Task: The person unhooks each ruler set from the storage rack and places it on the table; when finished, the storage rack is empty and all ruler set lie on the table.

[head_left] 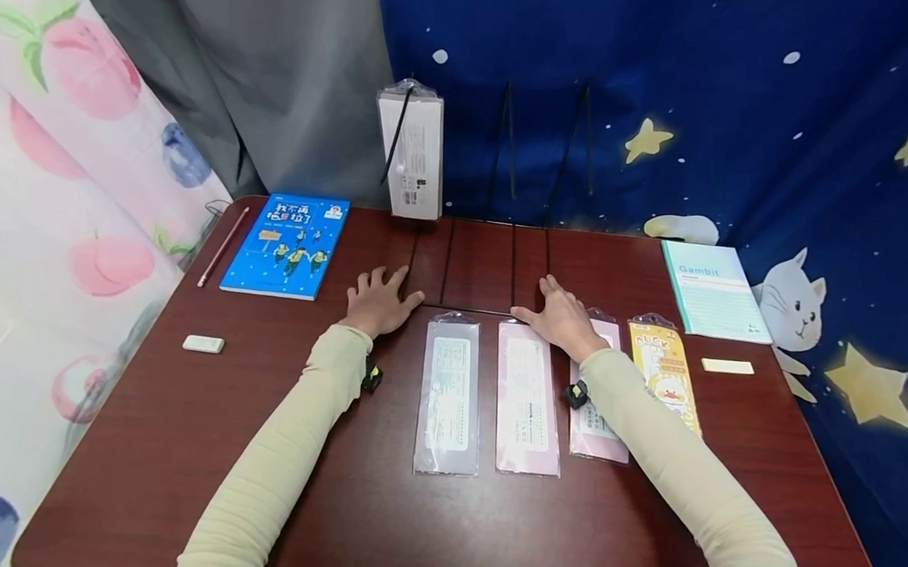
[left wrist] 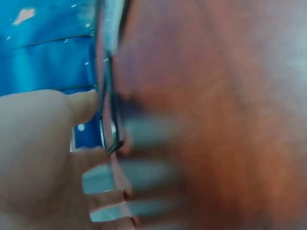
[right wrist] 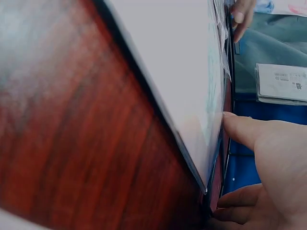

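Packets in clear sleeves lay side by side on the dark red table [head_left: 166,427]: a grey-white packet [head_left: 447,394], a pink packet [head_left: 526,398], a second pink packet [head_left: 596,420] mostly under the right forearm, and a yellow packet [head_left: 665,368] at the end of the row. They looked light, thin and flat, with glossy plastic that would probably slide under a fingertip and bend if lifted by one corner; the tabbed top edge or a long side seemed the sensible place to pinch one. The right hand [head_left: 564,317] rested palm down, fingers straight and spread, over the top of the second pink packet, its thumb reaching toward the first pink one; it gripped nothing. The left hand [head_left: 379,301] lay flat on bare wood just beyond the grey-white packet, fingers splayed and relaxed, also holding nothing. Both forearms in pale sleeves stretched forward from the near edge, wrists low, almost parallel. The left wrist view was too blurred to add much. A blue book [head_left: 287,243] and a pencil [head_left: 223,246] sat far left, an eraser [head_left: 203,343] nearer, a green notebook [head_left: 713,289] far right, and a white packet [head_left: 412,156] stood upright at the back.
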Demonstrator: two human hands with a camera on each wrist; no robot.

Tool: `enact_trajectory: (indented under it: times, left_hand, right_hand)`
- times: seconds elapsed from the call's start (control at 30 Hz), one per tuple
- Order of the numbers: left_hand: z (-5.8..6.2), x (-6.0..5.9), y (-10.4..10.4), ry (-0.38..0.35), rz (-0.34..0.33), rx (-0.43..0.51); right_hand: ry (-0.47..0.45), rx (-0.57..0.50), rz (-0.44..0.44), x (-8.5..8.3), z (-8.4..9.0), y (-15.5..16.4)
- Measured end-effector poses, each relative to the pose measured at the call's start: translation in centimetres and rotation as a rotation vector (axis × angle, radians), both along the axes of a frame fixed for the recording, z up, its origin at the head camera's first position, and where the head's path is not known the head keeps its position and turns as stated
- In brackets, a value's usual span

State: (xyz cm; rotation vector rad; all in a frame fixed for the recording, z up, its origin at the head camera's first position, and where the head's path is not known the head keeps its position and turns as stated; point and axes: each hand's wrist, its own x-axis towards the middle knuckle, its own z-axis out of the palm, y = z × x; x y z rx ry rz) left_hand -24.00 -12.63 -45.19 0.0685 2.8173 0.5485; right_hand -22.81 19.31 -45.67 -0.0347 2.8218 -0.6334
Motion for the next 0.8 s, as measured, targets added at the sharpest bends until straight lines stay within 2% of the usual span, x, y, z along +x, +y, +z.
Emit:
enact_trajectory:
  times: [0.1,0.2,0.27,0.37,0.43,0.57,0.8]
  left_hand:
    - [0.6,-1.0,-0.8,0.127,0.075,0.176]
    - [1.6,-2.5,-1.7,0.253,0.141,0.386]
    - [2.3,-3.7,-2.1,0.315,0.172,0.508]
    - [3.1,-5.6,-2.6,0.381,0.202,0.627]
    - [3.2,-6.7,-2.9,0.419,0.215,0.671]
    - [2.8,-8.7,-3.3,0.457,0.234,0.703]
    - [3.1,-10.8,-3.8,0.437,0.279,0.716]
  right_hand:
    - [0.008,-0.006,0.003,0.0,-0.2,0.0]
    - [0.015,-0.01,0.004,0.0,-0.4,0.1]
    - [0.022,-0.007,0.007,0.1,-0.3,0.2]
    - [0.024,0.0,0.003,0.2,-0.4,0.5]
    - [0.024,0.004,0.004,0.3,-0.4,0.6]
    - [0.015,0.013,0.004,0.4,-0.4,0.6]
    - [0.026,0.013,0.006,0.2,-0.3,0.4]
